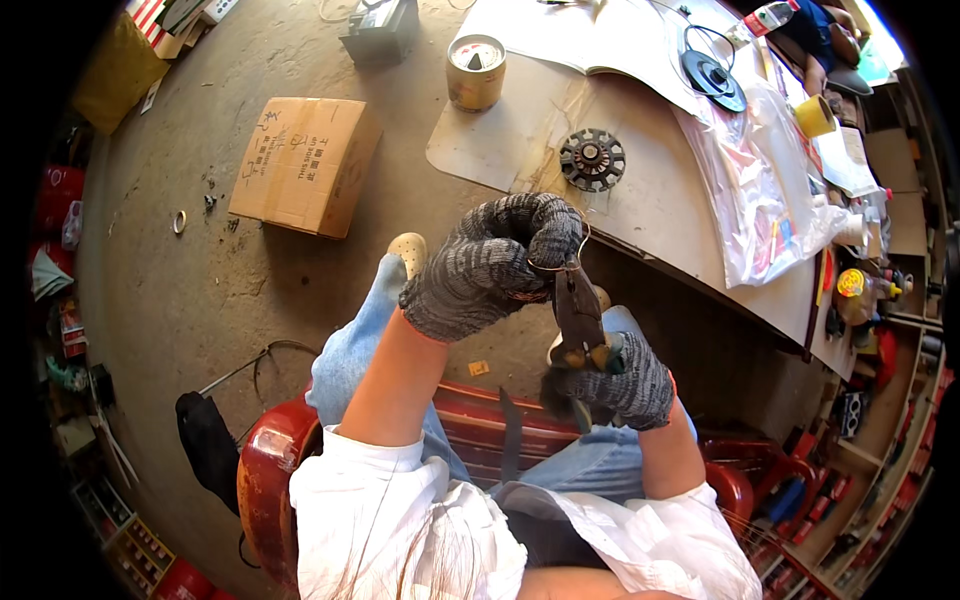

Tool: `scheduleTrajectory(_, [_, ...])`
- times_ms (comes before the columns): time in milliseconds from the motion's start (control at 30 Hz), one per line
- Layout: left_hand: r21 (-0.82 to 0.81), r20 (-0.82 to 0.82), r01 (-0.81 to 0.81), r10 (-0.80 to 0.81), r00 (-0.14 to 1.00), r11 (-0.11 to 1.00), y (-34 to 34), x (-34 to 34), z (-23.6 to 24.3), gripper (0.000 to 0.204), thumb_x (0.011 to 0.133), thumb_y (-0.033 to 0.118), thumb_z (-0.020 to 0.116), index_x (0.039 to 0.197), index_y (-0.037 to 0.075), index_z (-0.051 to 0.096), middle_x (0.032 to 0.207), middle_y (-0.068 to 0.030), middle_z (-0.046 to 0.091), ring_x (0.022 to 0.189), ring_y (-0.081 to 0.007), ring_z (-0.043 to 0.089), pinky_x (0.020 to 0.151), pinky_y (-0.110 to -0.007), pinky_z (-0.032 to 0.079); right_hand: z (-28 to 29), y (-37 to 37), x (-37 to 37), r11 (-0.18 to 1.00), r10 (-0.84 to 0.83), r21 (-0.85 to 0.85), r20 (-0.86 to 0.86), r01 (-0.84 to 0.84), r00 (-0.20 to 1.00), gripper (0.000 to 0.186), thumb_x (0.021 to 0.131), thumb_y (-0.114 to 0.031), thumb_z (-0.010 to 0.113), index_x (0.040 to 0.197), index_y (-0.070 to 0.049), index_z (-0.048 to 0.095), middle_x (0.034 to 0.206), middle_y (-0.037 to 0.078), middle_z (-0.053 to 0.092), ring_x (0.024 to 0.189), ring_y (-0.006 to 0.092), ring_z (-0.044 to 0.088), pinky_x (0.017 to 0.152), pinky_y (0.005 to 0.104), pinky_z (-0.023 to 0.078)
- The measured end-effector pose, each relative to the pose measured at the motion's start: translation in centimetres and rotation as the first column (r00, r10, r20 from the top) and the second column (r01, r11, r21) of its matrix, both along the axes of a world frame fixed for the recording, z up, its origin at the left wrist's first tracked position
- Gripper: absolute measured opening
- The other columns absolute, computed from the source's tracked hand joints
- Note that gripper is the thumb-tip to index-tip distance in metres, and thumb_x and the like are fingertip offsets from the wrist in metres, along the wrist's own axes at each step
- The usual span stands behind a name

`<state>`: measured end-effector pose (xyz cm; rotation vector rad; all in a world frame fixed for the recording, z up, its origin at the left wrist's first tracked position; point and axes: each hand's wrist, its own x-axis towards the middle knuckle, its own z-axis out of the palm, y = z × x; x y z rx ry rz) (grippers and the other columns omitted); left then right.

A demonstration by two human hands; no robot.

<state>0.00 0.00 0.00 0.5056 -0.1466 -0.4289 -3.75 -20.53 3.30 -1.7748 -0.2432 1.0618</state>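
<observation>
In front of my body, above my lap, both hands wear grey knitted work gloves. My left hand [480, 265] is closed, its fingers pinching a thin copper-coloured wire [584, 243] that curves in a small loop. The pliers [578, 312] are in my right hand [628, 385], which is wrapped around the handles. Their dark jaws point up and meet the wire right beside my left fingertips. Just beyond the hands, a dark round slotted part [592, 160], like a motor core, lies on the table.
The pale table [660, 205] carries a can [475, 72], an open book [640, 45], a black disc with a cord [713, 80] and a plastic bag [765, 200]. A cardboard box [300, 165] sits on the floor at left. Shelves [890, 430] stand at right; another person [815, 40] is at far right.
</observation>
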Motion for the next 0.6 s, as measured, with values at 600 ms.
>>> scheduleTrajectory(600, [0.043,-0.015,-0.049,0.050,0.999,0.998,-0.4,0.1,-0.4,0.024,0.062,0.016,0.066,0.071,0.004,0.047,0.078,-0.0067,0.049,0.074,-0.0159,0.049,0.062,-0.025,0.043,0.3,0.1,-0.1,0.999,0.029,-0.028,0.031,-0.028,0.999,0.034,0.082,-0.025,0.064,0.111,-0.010,0.060,0.068,0.003,0.061,0.056,0.0076,0.054,0.054,0.0218,0.044])
